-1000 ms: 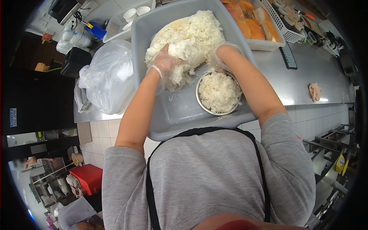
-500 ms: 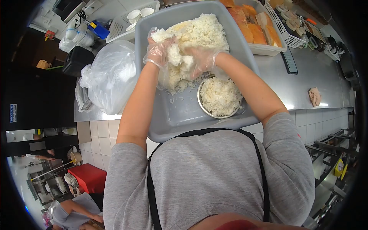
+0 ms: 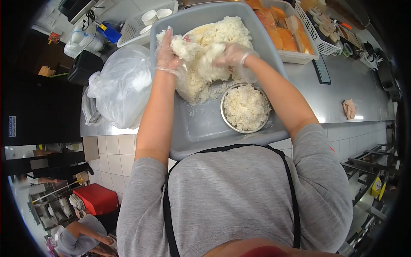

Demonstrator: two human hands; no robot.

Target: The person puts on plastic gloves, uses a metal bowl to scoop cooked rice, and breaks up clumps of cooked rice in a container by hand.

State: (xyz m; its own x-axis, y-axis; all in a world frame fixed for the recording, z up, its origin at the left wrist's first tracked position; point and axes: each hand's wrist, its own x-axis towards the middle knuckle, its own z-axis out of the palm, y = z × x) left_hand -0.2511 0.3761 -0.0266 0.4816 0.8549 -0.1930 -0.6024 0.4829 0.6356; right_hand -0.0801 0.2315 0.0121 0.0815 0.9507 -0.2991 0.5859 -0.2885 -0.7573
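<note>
Both of my hands wear clear plastic gloves and work over a large grey tub (image 3: 195, 137) holding a mound of white cooked rice (image 3: 235, 32). At the tub's left side my left hand (image 3: 168, 56) is curled round a clump of rice, with grains stuck to the fingers. My right hand (image 3: 236, 55) grips another clump at the middle of the mound, which motion smears. Below my right hand, inside the tub, sits a round metal bowl (image 3: 223, 112) heaped with rice. Loose grains are scattered on the tub floor.
A white plastic bag (image 3: 124, 85) lies left of the tub. Behind stands a white basket (image 3: 128, 36) with small white bowls. At the right are a container of orange-fleshed fish pieces (image 3: 282, 38), a phone (image 3: 322, 70) and a crumpled cloth (image 3: 349, 109). Another person (image 3: 79, 235) is at lower left.
My left hand has shifted slightly left and turned more upright with rice in it. My right hand has moved a little up and right, and its rice is now blurred.
</note>
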